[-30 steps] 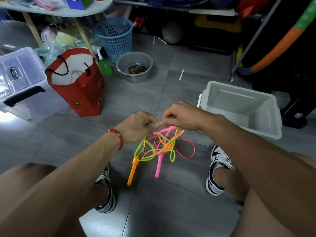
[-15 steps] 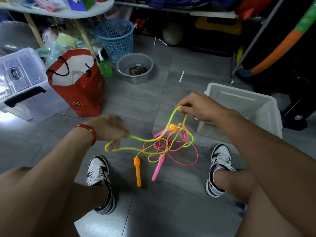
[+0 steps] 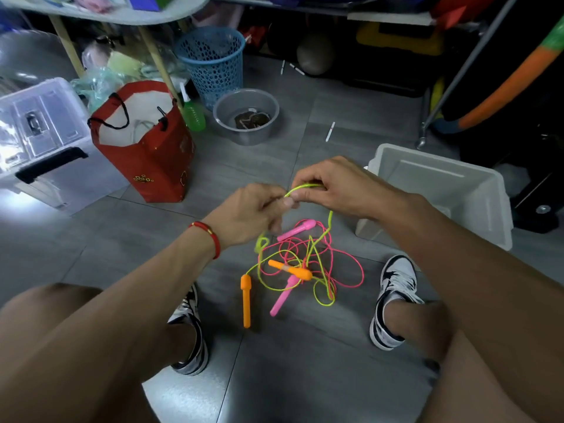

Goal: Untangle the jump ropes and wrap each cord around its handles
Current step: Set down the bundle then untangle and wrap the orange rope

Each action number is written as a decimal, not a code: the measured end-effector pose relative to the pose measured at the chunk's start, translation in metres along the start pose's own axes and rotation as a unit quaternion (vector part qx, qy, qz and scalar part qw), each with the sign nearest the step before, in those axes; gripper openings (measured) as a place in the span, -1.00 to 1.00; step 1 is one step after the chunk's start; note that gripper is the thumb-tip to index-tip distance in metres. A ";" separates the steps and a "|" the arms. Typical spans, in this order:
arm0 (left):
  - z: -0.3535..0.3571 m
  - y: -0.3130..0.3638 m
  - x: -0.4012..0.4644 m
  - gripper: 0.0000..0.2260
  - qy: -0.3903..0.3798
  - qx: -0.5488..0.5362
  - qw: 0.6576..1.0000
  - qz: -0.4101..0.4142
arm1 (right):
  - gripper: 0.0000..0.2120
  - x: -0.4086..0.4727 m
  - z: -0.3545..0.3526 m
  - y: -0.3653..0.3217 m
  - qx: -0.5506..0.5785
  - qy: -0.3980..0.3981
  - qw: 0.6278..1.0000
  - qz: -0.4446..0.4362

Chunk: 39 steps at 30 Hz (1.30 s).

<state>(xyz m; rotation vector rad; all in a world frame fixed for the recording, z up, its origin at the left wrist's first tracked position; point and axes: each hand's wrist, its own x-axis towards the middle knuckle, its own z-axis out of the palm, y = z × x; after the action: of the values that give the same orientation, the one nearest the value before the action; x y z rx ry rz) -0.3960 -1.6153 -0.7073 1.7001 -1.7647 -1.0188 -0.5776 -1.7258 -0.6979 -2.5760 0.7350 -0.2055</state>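
Two jump ropes lie tangled on the grey floor between my shoes. The yellow-green cord (image 3: 317,257) has two orange handles: one (image 3: 245,300) lies apart at the left, the other (image 3: 290,269) lies across the knot. The pink cord (image 3: 351,270) loops around it, with one pink handle (image 3: 297,229) at the top and another (image 3: 282,297) below. My left hand (image 3: 250,210) and my right hand (image 3: 332,184) meet above the tangle, and both pinch a raised stretch of the yellow-green cord between them.
A white plastic bin (image 3: 488,190) stands to the right, close to my right arm. A red paper bag (image 3: 158,166) stands at the left, a clear lidded box (image 3: 39,132) beyond it. A grey basin (image 3: 245,99) and a blue basket (image 3: 210,56) sit farther back.
My hands, spread apart half a second ago with the yellow-green cord stretched between them, have come back together above the tangle. The second orange handle has dropped onto the knot.
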 end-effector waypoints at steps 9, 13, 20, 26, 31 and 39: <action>-0.053 -0.017 -0.006 -0.78 0.331 -0.003 0.938 -0.100 | -0.77 -0.022 0.000 0.058 -0.058 -0.210 0.949 0.227; -0.049 -0.033 -0.009 -0.58 0.144 0.127 0.939 -0.286 | -0.79 -0.017 -0.022 0.028 0.117 0.040 0.982 0.141; 0.010 0.006 -0.001 -0.68 0.022 0.004 0.999 0.028 | -0.79 -0.011 -0.021 -0.022 0.033 0.065 0.997 -0.001; -0.020 0.006 -0.002 -0.72 0.179 -0.128 0.975 0.036 | -0.75 -0.017 -0.008 0.035 -0.091 -0.141 0.977 0.133; -0.059 -0.034 0.000 -0.70 0.340 -0.132 0.924 -0.112 | -0.71 -0.036 -0.011 0.066 -0.074 -0.205 0.947 0.234; -0.004 -0.014 0.001 -0.20 0.166 0.178 0.967 -0.080 | -0.77 -0.025 -0.027 -0.007 0.031 0.010 0.997 0.069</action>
<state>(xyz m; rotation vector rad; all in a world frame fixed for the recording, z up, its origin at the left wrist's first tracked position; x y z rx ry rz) -0.3839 -1.6159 -0.7162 2.1168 -1.6775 -0.4506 -0.6027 -1.7178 -0.6709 -2.4554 0.8966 -0.2065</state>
